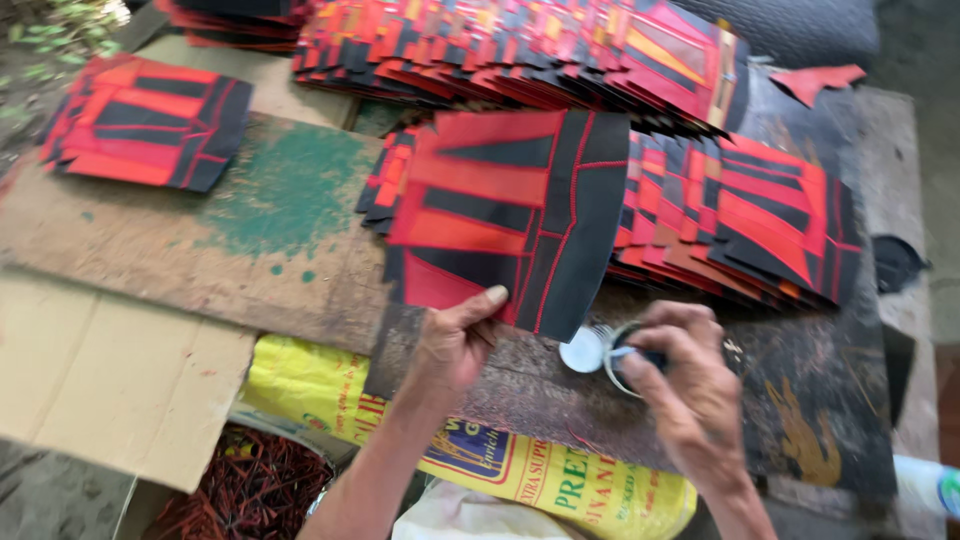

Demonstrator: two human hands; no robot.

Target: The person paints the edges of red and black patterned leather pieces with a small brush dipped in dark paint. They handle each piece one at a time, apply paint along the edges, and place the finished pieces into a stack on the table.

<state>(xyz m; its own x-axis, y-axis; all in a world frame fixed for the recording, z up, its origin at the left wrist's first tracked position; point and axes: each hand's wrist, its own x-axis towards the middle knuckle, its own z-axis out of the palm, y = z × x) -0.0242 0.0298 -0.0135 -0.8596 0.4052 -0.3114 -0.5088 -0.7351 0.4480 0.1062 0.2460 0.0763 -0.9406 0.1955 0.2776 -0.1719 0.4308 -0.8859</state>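
Note:
My left hand (452, 343) pinches the near edge of a red and black stitched panel (510, 215), lifted slightly over a row of similar panels. My right hand (690, 385) grips a small dark tool handle (645, 357) dipped at a little round tin (592, 349) on the dark, stained work board (800, 400). The tool's tip is hidden behind the tin's rim and my fingers.
Overlapping red and black panels (740, 220) lie to the right and in a long stack (520, 50) at the back. Another small pile (145, 120) sits far left on a green-stained board (250, 230). Cardboard (110, 370), a yellow sack (480, 460) and red scraps (250, 490) lie near me.

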